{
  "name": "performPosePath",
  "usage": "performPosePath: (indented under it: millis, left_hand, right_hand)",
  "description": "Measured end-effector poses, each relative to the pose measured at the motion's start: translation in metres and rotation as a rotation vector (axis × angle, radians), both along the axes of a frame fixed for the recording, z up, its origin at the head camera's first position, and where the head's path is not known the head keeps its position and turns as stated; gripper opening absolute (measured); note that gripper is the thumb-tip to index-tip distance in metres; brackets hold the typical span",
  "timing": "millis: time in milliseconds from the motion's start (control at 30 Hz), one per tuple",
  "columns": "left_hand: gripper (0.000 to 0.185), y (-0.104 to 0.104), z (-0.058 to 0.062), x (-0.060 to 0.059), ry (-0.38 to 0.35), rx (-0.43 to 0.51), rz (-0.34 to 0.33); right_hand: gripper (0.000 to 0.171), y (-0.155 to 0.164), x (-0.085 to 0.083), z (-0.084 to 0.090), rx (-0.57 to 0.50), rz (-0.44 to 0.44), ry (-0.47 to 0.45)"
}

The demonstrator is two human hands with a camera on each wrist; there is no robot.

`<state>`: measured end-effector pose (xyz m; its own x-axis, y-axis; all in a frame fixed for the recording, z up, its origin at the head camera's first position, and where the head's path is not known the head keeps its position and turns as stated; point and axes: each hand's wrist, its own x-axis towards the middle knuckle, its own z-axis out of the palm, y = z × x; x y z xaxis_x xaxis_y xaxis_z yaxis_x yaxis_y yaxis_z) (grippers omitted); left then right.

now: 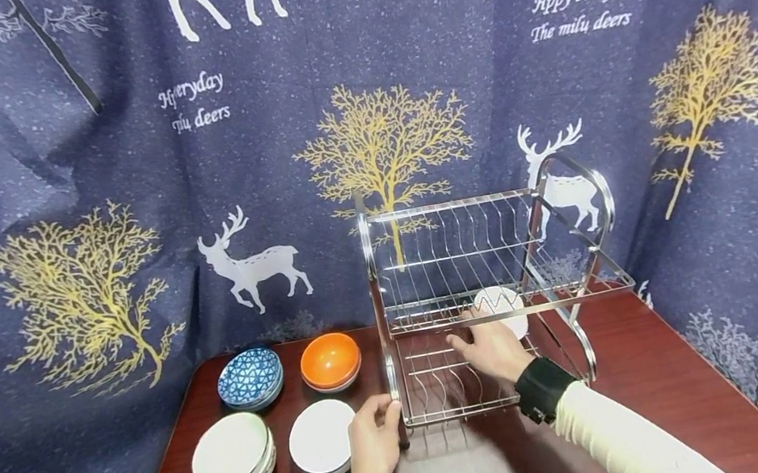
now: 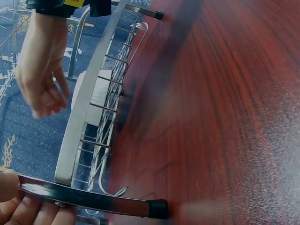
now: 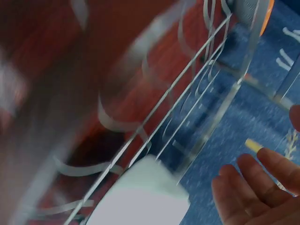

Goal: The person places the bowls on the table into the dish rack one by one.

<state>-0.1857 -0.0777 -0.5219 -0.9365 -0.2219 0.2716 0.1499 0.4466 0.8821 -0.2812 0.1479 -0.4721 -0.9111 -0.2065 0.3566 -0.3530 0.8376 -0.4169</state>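
A two-tier chrome dish rack [image 1: 492, 252] stands on a dark red table [image 1: 665, 382]. My left hand [image 1: 376, 423] grips the rack's front left leg [image 2: 89, 199] near its black foot. My right hand [image 1: 483, 345] reaches into the lower tier with relaxed fingers and holds nothing. Just behind it a white dish [image 1: 502, 308] stands on edge in the lower tier's wires. In the left wrist view the right hand [image 2: 43, 89] hangs loosely curled beside that white dish [image 2: 96, 93]. The blurred right wrist view shows my fingertips [image 3: 253, 187] apart from the dish [image 3: 140, 197].
Left of the rack sit a blue patterned bowl [image 1: 250, 377], an orange bowl [image 1: 330, 361], a stack of white bowls [image 1: 233, 457] and a white plate [image 1: 323, 439]. A dark blue curtain [image 1: 121, 185] with deer and trees hangs behind and around the table.
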Motion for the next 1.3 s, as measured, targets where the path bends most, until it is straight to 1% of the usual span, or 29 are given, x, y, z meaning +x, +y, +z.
performPosePath:
  millis: [67, 200, 300, 433, 533, 600, 667, 733, 833, 900, 967, 1167, 1300]
  left_hand:
    - [0.005, 0.000, -0.001, 0.001, 0.025, 0.016, -0.004]
    - [0.006, 0.001, -0.002, 0.003, 0.076, 0.029, -0.009]
    - [0.007, 0.001, -0.001, 0.003, 0.087, 0.024, -0.014]
    - [0.008, -0.001, 0.000, 0.004, 0.070, 0.029, -0.015]
    - [0.009, -0.003, 0.001, 0.005, 0.053, 0.032, -0.024]
    - [0.010, -0.004, 0.001, 0.006, 0.044, 0.034, -0.037]
    - [0.010, -0.004, 0.001, 0.007, 0.049, 0.034, -0.048]
    - [0.010, -0.005, 0.001, 0.008, 0.073, 0.041, -0.054]
    - [0.009, -0.007, 0.001, 0.010, 0.141, 0.028, -0.038]
    - [0.011, -0.010, 0.001, 0.011, 0.186, -0.004, -0.015]
    - [0.012, -0.013, 0.002, 0.012, 0.216, -0.061, 0.016]
    - [0.015, -0.024, 0.010, 0.017, 0.264, -0.265, 0.089]
    - [0.023, -0.034, 0.015, 0.018, 0.292, -0.360, 0.127]
  right_hand:
    - [0.041, -0.008, 0.004, -0.001, -0.033, 0.002, -0.003]
    - [0.032, -0.024, 0.013, -0.003, -0.093, 0.038, -0.026]
    - [0.026, -0.035, 0.017, -0.006, -0.120, 0.072, -0.011]
    - [0.022, -0.049, 0.022, -0.013, -0.148, 0.106, 0.025]
    - [0.021, -0.058, 0.026, -0.017, -0.197, 0.125, 0.034]
    - [0.016, -0.062, 0.028, -0.019, -0.230, 0.136, 0.037]
    - [0.013, -0.066, 0.029, -0.021, -0.263, 0.146, 0.041]
    - [0.010, -0.068, 0.030, -0.023, -0.284, 0.149, 0.055]
    - [0.012, -0.071, 0.033, -0.025, -0.320, 0.150, 0.074]
    - [0.013, -0.074, 0.036, -0.025, -0.344, 0.147, 0.083]
    - [0.013, -0.077, 0.038, -0.026, -0.376, 0.149, 0.088]
    - [0.010, -0.086, 0.043, -0.027, -0.482, 0.160, 0.090]
    - [0.011, -0.089, 0.047, -0.029, -0.510, 0.166, 0.091]
